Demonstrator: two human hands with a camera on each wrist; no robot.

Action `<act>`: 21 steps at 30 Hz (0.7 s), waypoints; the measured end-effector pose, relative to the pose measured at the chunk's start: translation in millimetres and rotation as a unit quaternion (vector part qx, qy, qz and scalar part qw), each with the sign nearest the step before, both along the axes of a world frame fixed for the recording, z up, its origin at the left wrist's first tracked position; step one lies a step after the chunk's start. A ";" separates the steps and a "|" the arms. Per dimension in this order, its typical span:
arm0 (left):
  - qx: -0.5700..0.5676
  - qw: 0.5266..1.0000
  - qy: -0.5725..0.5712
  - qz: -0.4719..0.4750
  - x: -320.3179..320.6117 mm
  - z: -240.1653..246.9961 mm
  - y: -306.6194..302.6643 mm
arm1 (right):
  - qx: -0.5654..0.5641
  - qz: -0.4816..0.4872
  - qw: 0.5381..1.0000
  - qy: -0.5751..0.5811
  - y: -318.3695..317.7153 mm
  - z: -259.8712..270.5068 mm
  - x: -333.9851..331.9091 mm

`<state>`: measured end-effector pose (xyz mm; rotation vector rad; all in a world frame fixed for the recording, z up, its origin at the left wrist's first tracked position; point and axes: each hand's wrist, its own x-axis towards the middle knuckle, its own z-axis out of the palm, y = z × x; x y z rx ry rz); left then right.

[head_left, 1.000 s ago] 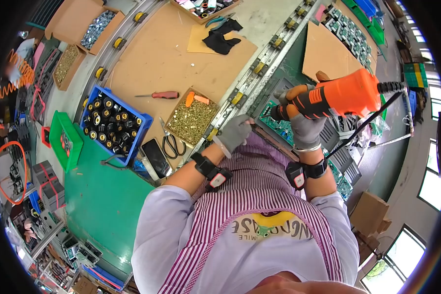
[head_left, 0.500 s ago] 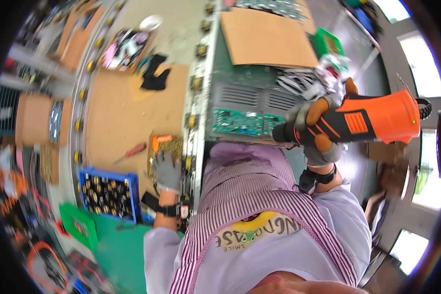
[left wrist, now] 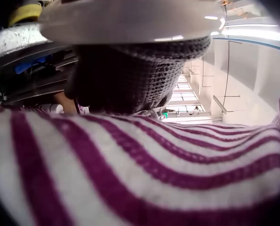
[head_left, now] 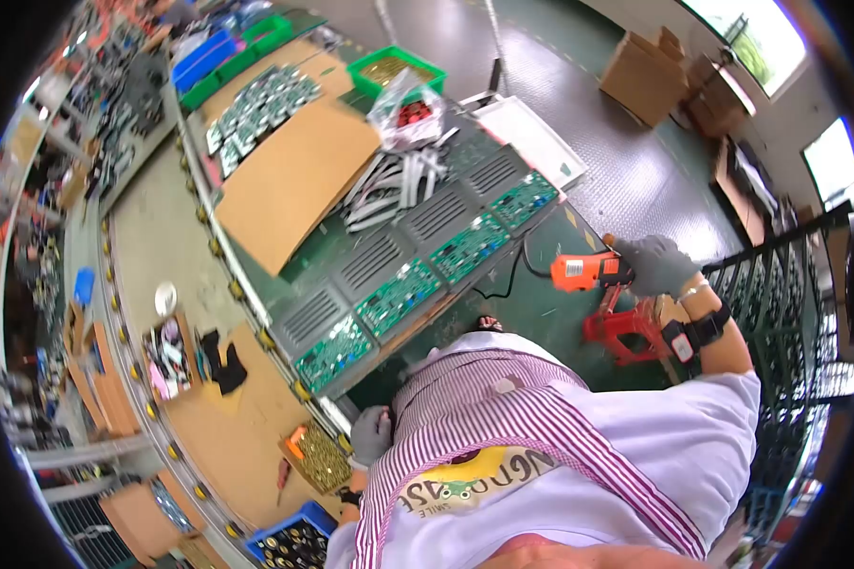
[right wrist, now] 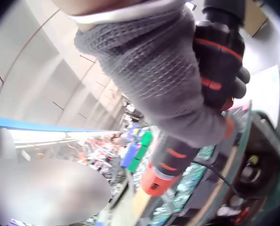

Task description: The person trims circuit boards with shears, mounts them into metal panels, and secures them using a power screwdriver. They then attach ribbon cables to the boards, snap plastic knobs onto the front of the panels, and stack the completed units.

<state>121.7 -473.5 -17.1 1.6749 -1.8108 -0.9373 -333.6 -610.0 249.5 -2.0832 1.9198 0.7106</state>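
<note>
My gloved right hand grips an orange and black electric screwdriver, held out to the right, away from the bench. In the right wrist view its fingers wrap the black grip. My gloved left hand is low beside the striped apron, near the bench's front corner. The left wrist view shows its grey knit glove just above the apron; its fingertips are hidden. A row of grey vented panels with green circuit boards lies along the bench edge. A box of brass-coloured screws stands near the left hand.
A red stool stands under the screwdriver, and a dark rack is at the right. A cardboard sheet, a bag of red parts and a green bin are farther back. A blue crate sits lower left.
The view has swung to the right. The right hand has carried the screwdriver from the boards out to the right. The left hand reached to the screw box and has come back beside the apron.
</note>
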 end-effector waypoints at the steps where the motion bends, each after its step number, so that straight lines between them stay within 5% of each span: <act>1: 0.018 1.000 -0.020 0.004 -1.3 -1.2 -1.2 | 0.013 0.014 0.998 0.059 -4.2 -15.9 -28.8; 4: 0.062 0.995 -0.071 0.043 -6.0 -20.8 1.6 | 0.018 0.092 0.980 0.176 -32.0 -87.8 -132.8; 8: 0.149 0.976 -0.132 0.089 -55.1 -14.8 -14.2 | -0.065 0.294 0.947 0.109 -100.6 -122.2 -196.9; 15: 0.201 0.959 -0.141 0.144 -159.0 13.7 -32.1 | -0.177 0.553 0.810 -0.079 -253.1 -190.5 -187.2; 21: 0.243 0.933 -0.140 0.225 -198.0 14.7 28.3 | -0.271 0.541 0.768 -0.211 -351.9 -231.9 -133.1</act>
